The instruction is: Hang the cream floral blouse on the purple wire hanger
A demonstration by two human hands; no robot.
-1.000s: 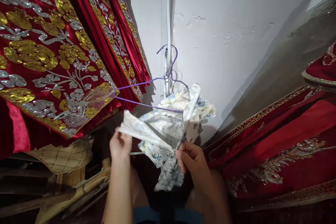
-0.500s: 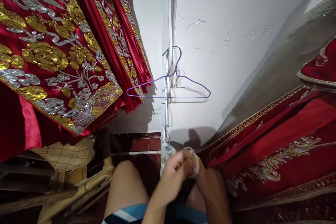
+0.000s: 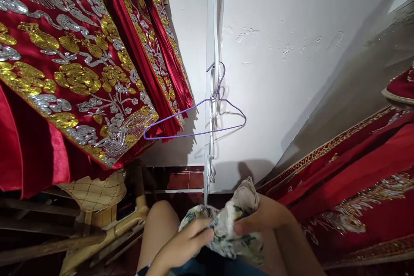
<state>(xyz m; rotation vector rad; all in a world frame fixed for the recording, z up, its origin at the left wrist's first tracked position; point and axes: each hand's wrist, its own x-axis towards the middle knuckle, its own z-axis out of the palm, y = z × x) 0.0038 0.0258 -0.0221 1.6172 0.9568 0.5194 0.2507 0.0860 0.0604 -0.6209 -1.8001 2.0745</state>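
The left hand (image 3: 189, 241) and right hand (image 3: 270, 215), both partly curled, grip the bunched floral cloth (image 3: 228, 226) above the lap (image 3: 161, 226), though how firmly is hard to see; a loose pinch could let one edge slip free and drop

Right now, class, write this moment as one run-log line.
left hand: grip on flowered cloth; right hand: grip on same cloth; cloth: bunched; purple hanger: hanging at white pole

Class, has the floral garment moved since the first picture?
Yes: against the white wall, the floral garment has moved down the view, now clear of the purple wire hanger.
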